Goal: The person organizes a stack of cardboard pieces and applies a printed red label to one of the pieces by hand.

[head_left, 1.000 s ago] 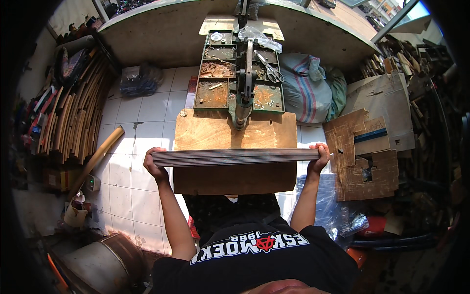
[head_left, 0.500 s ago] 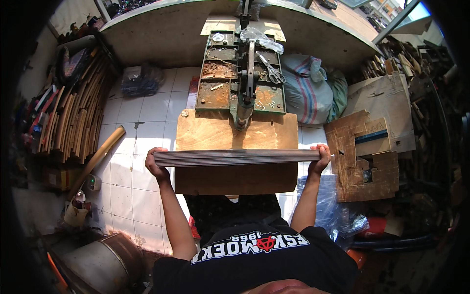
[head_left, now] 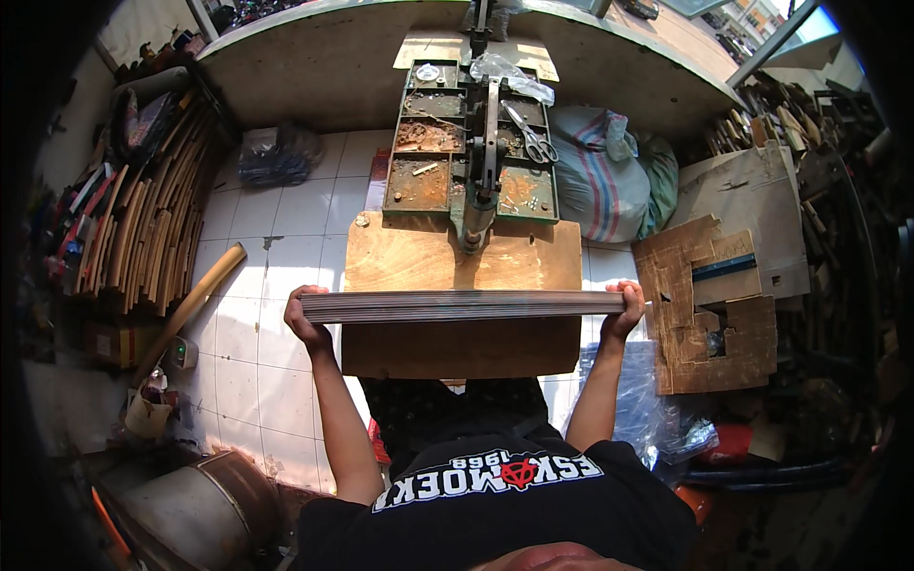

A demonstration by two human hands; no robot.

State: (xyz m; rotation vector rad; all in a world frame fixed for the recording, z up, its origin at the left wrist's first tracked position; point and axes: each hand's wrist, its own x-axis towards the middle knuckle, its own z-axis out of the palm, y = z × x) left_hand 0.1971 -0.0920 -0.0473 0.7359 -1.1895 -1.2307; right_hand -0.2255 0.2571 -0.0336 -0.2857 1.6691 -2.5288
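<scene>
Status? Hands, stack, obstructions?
Left bare hand, right bare hand: gripping opposite ends. Long grey layered stack: over brown wooden board. Dark metal machine head: beyond, not touching.

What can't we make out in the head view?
All head view:
- Sheet count in the stack of thin sheets: edges too fine and close.
- Sheet faces: hidden, stack seen edge-on.
- Palms of left hand and right hand: hidden against the stack's ends.
- Small bits in the green tray: too small to identify.
- Woven sack contents: hidden by fabric.
</scene>
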